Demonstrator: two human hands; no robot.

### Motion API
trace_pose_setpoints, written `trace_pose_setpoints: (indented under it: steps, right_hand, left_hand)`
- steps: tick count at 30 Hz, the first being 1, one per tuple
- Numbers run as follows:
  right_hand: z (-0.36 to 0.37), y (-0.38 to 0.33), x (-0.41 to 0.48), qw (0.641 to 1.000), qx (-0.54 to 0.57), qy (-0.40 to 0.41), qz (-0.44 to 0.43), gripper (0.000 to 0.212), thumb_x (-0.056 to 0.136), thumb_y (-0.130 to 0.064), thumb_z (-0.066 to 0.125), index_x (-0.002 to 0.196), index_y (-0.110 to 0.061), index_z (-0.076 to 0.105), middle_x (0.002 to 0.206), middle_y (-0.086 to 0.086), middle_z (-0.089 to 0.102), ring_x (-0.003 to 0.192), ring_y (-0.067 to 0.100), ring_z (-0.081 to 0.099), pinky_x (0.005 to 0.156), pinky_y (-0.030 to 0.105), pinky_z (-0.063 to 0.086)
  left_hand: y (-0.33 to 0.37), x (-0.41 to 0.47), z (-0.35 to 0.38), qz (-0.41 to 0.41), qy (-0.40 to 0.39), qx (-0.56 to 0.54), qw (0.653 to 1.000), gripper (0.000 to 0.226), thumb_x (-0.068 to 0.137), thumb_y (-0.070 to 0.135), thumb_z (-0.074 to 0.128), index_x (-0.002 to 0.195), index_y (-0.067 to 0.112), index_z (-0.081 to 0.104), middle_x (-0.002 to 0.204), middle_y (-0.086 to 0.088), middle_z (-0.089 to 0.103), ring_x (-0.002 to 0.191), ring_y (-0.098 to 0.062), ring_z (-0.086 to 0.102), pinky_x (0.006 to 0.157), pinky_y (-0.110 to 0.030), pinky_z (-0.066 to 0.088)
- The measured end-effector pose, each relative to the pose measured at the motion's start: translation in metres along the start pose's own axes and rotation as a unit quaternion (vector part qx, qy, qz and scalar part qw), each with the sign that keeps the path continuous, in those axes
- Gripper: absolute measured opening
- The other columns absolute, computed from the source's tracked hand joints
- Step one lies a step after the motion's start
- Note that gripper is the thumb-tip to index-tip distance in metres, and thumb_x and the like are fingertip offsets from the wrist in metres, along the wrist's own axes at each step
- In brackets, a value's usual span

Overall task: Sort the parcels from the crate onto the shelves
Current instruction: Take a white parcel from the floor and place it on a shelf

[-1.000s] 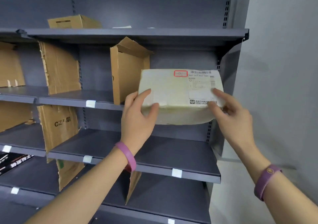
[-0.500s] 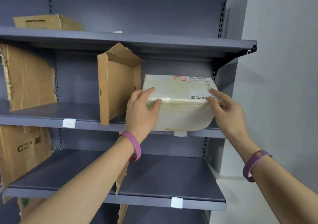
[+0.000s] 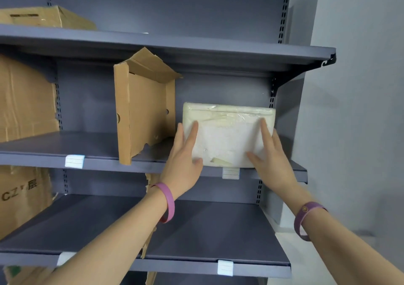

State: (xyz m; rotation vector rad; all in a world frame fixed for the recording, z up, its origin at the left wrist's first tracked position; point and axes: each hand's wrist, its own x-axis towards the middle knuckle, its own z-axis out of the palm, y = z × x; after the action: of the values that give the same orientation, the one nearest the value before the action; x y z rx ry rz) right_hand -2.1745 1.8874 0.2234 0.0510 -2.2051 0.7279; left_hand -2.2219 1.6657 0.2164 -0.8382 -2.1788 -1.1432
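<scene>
A white, plastic-wrapped parcel (image 3: 227,131) stands on its long edge on the grey middle shelf (image 3: 98,162), in the rightmost bay, with its broad face toward me. My left hand (image 3: 182,162) holds its left edge, fingers on the face and thumb at the lower corner. My right hand (image 3: 271,157) lies flat on its right side with the fingers spread. The parcel's label is out of sight. The crate is not in view.
A torn cardboard divider (image 3: 142,109) stands just left of the parcel. More cardboard sheets (image 3: 24,101) sit further left, and a brown box (image 3: 46,17) is on the top shelf. A grey wall (image 3: 360,109) borders the shelving on the right. The lower shelf (image 3: 196,236) lies below.
The parcel has gone from held in the air in front of the shelves to standing on the middle shelf, turned so its label no longer shows. Both hands moved forward with it.
</scene>
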Motion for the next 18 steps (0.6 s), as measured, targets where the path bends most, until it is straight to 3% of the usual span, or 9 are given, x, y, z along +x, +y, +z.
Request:
trace_pose_setpoints:
  steps: [2, 4, 5, 7, 9, 11, 18]
  right_hand:
    - [0.010, 0.008, -0.009, 1.000, -0.002, 0.004, 0.007, 0.088, 0.094, -0.023, 0.056, 0.142, -0.059, -0.009, 0.159, 0.003, 0.010, 0.132, 0.027, 0.039, 0.099, 0.033, 0.039]
    - [0.015, 0.011, -0.018, 0.999, -0.013, 0.028, -0.019, 0.081, 0.095, -0.022, 0.055, 0.146, -0.053, 0.000, 0.152, 0.003, 0.023, 0.101, 0.027, 0.053, 0.091, 0.033, 0.045]
    - [0.017, 0.012, -0.024, 0.998, -0.037, 0.038, -0.029, 0.075, 0.095, -0.021, 0.053, 0.148, -0.047, 0.007, 0.150, 0.002, 0.026, 0.101, 0.026, 0.051, 0.090, 0.035, 0.047]
    - [0.021, 0.018, -0.035, 0.989, -0.127, 0.059, -0.041, 0.063, 0.095, -0.021, 0.053, 0.149, -0.036, 0.022, 0.154, 0.007, 0.023, 0.128, 0.031, 0.037, 0.096, 0.042, 0.046]
    - [0.026, 0.027, -0.049, 0.975, -0.197, 0.062, -0.087, 0.057, 0.093, -0.020, 0.055, 0.145, -0.025, 0.034, 0.156, 0.009, 0.022, 0.139, 0.033, 0.025, 0.103, 0.045, 0.041]
    - [0.029, 0.032, -0.057, 0.961, -0.239, 0.032, -0.134, 0.057, 0.090, -0.020, 0.060, 0.143, -0.019, 0.039, 0.154, 0.008, 0.030, 0.138, 0.034, 0.030, 0.104, 0.046, 0.042]
    - [0.039, 0.034, -0.046, 0.955, -0.269, -0.044, -0.115, 0.064, 0.089, -0.021, 0.059, 0.147, -0.021, 0.032, 0.157, 0.007, 0.025, 0.143, 0.034, 0.025, 0.111, 0.046, 0.034]
  left_hand:
    - [-0.009, -0.008, 0.004, -0.004, -0.017, 0.006, 1.000, 0.087, 0.095, 0.011, 0.049, 0.143, 0.056, -0.007, 0.152, 0.026, -0.024, 0.145, -0.007, 0.009, 0.095, -0.017, 0.033]
    - [-0.016, -0.017, 0.006, -0.004, -0.017, 0.039, 0.999, 0.085, 0.095, 0.017, 0.051, 0.143, 0.057, -0.007, 0.149, 0.032, -0.027, 0.144, -0.006, 0.013, 0.091, -0.019, 0.038]
    - [-0.019, -0.022, 0.007, -0.005, -0.014, 0.072, 0.997, 0.083, 0.095, 0.020, 0.051, 0.143, 0.056, -0.006, 0.147, 0.034, -0.027, 0.143, -0.007, 0.014, 0.092, -0.024, 0.044]
    - [-0.021, -0.033, 0.009, 0.013, 0.002, 0.146, 0.989, 0.079, 0.094, 0.023, 0.051, 0.145, 0.052, -0.001, 0.151, 0.030, -0.022, 0.145, -0.010, 0.012, 0.102, -0.033, 0.045]
    - [-0.021, -0.043, 0.012, 0.063, 0.021, 0.203, 0.977, 0.073, 0.093, 0.021, 0.049, 0.149, 0.043, 0.008, 0.157, 0.018, -0.009, 0.146, -0.012, 0.009, 0.111, -0.031, 0.029]
    - [-0.018, -0.048, 0.017, 0.083, 0.015, 0.242, 0.967, 0.069, 0.093, 0.021, 0.047, 0.150, 0.038, 0.012, 0.159, 0.013, 0.001, 0.145, -0.012, 0.009, 0.114, -0.027, 0.016]
    - [-0.023, -0.034, 0.035, 0.016, -0.045, 0.272, 0.961, 0.072, 0.093, 0.022, 0.044, 0.151, 0.035, 0.004, 0.159, 0.012, -0.009, 0.148, -0.015, -0.004, 0.119, -0.037, 0.010]
